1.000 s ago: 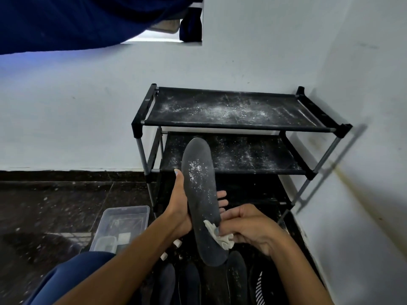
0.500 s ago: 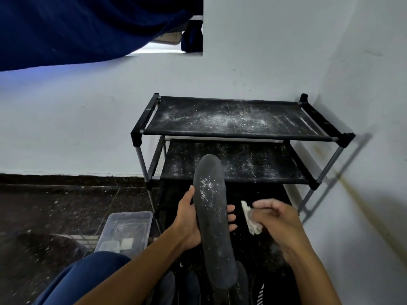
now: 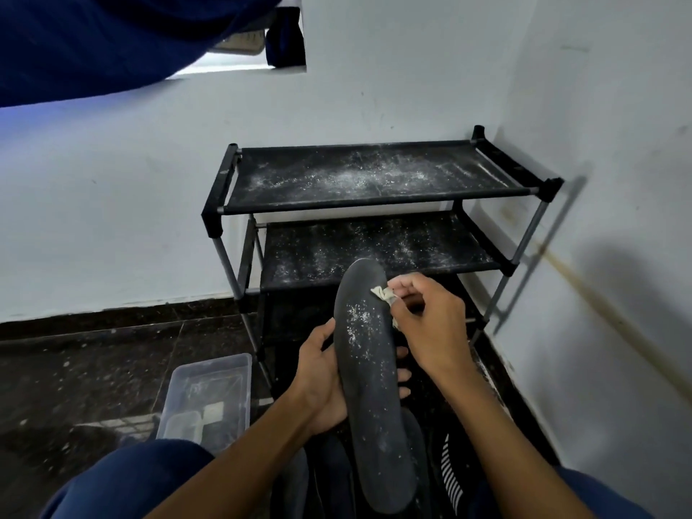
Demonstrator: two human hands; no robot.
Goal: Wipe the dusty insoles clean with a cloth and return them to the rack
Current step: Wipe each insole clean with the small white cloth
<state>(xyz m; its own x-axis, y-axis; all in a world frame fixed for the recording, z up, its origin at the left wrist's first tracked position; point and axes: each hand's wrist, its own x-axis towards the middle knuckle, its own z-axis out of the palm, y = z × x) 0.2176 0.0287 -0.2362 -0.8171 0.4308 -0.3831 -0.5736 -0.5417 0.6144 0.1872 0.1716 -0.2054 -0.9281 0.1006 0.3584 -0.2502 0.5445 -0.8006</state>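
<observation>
Two pale, whitish walls meet in a corner at the right, the right-hand wall marked by a faint yellowish streak and soft shadows. A dark skirting band runs along the foot of the back wall above a dark, speckled tiled floor. High up, a bright opening lets in daylight, partly covered by deep blue fabric. A clear plastic box stands on the floor at the left.
</observation>
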